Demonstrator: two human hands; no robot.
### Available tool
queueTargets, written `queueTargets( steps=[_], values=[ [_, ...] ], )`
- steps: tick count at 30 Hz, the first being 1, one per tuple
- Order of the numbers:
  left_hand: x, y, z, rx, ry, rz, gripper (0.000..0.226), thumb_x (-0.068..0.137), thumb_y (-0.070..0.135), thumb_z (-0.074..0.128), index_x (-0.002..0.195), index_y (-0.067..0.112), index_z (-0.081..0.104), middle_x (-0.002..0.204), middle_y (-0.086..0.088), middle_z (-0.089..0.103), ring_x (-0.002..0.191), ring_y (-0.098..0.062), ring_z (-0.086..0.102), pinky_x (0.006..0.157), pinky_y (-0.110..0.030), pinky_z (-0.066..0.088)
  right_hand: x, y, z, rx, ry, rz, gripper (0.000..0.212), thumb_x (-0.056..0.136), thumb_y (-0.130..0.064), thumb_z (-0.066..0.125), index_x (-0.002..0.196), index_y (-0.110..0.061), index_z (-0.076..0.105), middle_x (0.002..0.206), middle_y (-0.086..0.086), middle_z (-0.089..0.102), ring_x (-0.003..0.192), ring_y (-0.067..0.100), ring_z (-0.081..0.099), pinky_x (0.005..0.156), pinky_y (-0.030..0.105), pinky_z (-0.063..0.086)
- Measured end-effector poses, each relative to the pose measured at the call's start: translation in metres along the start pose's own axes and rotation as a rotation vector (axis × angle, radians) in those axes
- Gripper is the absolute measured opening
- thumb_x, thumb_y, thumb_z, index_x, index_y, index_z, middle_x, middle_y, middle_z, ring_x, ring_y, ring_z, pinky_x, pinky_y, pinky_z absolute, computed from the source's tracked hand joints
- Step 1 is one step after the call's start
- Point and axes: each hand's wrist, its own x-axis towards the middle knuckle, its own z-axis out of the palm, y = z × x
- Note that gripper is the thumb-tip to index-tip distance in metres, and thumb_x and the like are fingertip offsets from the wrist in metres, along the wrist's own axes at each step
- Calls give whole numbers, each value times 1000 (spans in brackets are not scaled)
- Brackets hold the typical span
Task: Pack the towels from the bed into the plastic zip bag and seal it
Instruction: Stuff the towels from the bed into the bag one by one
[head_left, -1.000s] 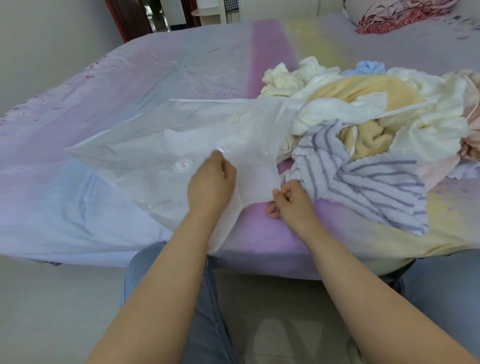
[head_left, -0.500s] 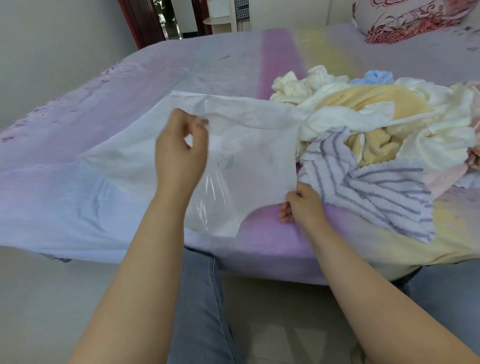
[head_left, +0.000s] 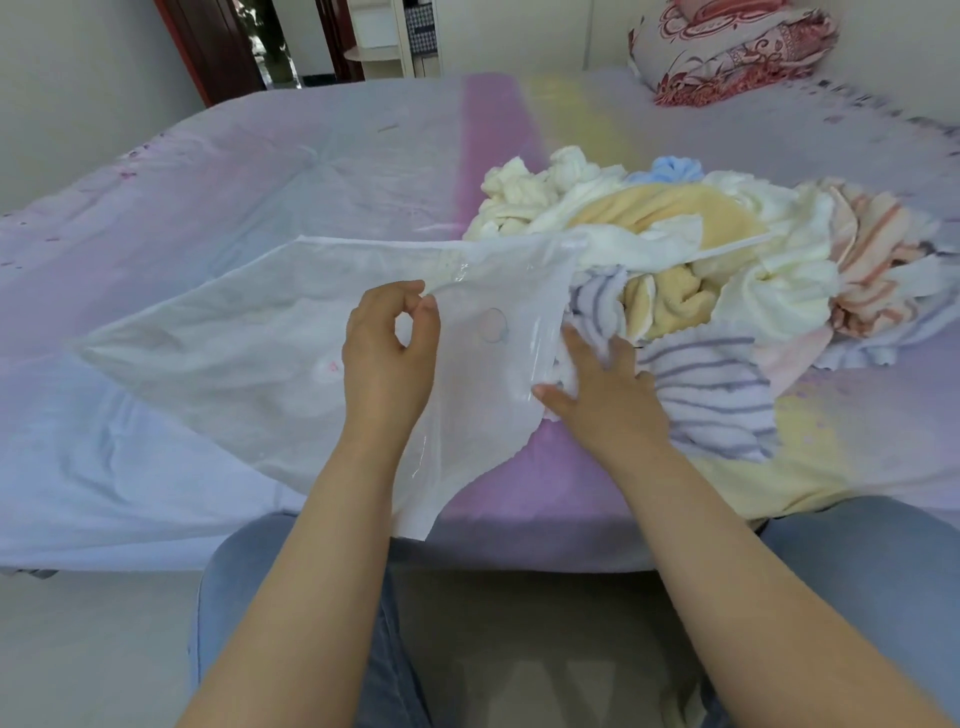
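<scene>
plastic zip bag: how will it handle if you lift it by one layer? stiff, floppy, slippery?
Probably floppy: where the left hand pinches the plastic zip bag, the film tents and creases while the rest sags on the bed. Likely light, since a fingertip pinch lifts it. The glossy highlights suggest a slippery surface.

— Left hand (head_left: 390, 349)?
— Forearm bare, raised forward; thumb and forefinger pinched together, other fingers (head_left: 363, 332) curled, back of hand toward camera.
— Right hand (head_left: 602, 395)?
— Forearm bare, extended; palm down, fingers spread flat, thumb pointing left.
</scene>
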Motion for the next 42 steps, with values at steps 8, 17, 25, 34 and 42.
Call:
queueTargets(
  steps=[8,17,25,34,42],
  values=[
    [9,-4,-11,-97,-68,-69,19,96,31,53,87,17,62,115,14,64,110,0,56,89,-11,39,17,31,-10,478,-57,36,52,84,-26,69,130,-14,47,124,6,51,116,25,50,83,28,36],
    [8,-7,-4,-171,-108,-121,21,97,28,51,84,12,57,120,16,63,111,3,54,82,-6,36,-44,40,-61,1387,632,39,24,73,-2,52,88,-20,57,80,-4,60,73,9,56,66,27,47],
    [3,5,-9,-340,-202,-151,19,99,27,48,83,19,54,128,19,58,122,1,49,99,-16,34,-53,-50,-49,450,-248,4,30,99,-20,43,73,-13,56,75,7,58,79,5,57,72,24,36],
    [-9,11,-14,-273,-410,-66,22,100,22,46,88,6,55,125,17,61,118,5,53,99,-22,39,-42,-83,-26,144,-312,-231,34,92,-12,46,57,-13,47,60,3,47,65,19,47,56,27,33],
    [-4,0,-25,-317,-311,-87,22,100,26,48,86,9,54,125,15,63,122,-1,53,106,-32,38,-49,-70,-20,86,-231,-464,11,93,-37,47,92,-33,58,92,-10,64,91,20,57,71,30,45]
  ],
)
